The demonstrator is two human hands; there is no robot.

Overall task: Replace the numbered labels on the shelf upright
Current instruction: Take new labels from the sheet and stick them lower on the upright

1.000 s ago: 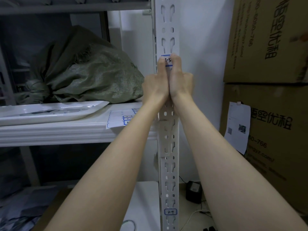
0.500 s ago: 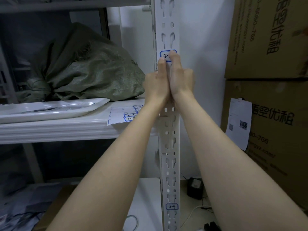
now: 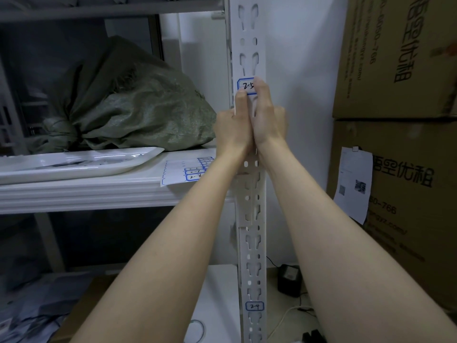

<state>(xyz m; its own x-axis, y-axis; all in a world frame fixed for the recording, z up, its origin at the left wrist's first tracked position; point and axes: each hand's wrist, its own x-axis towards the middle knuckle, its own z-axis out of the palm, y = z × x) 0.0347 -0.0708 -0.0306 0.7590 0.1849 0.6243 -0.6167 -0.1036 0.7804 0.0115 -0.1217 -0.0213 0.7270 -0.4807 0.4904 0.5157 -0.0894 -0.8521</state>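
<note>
A small white sticker with a blue border (image 3: 244,85), hand-marked "2-5", is seen on the front face of the white perforated steel shelf upright (image 3: 249,45), above the level of the white shelf board (image 3: 81,194). Its right edge and lower left corner are covered by fingers, so the last figure is partly hidden. A second blue-bordered sticker (image 3: 254,306), marked "2-4", is stuck near the lower end of the upright. A white sheet of spare blue-bordered labels (image 3: 178,173) is laid at the right end of the shelf board, partly hidden by the left forearm; "2-" can be read on it, the rest not. Brown cardboard boxes (image 3: 395,58) at the right are printed with "优租" and "766", and a white paper slip with a square code (image 3: 353,184) is fixed to the lower one; its fine print is too small to read.

The left hand (image 3: 232,127) and right hand (image 3: 269,120) are held side by side against the upright. One straight finger of each is pressed onto the "2-5" sticker, the other fingers are folded, and nothing is grasped.
</note>
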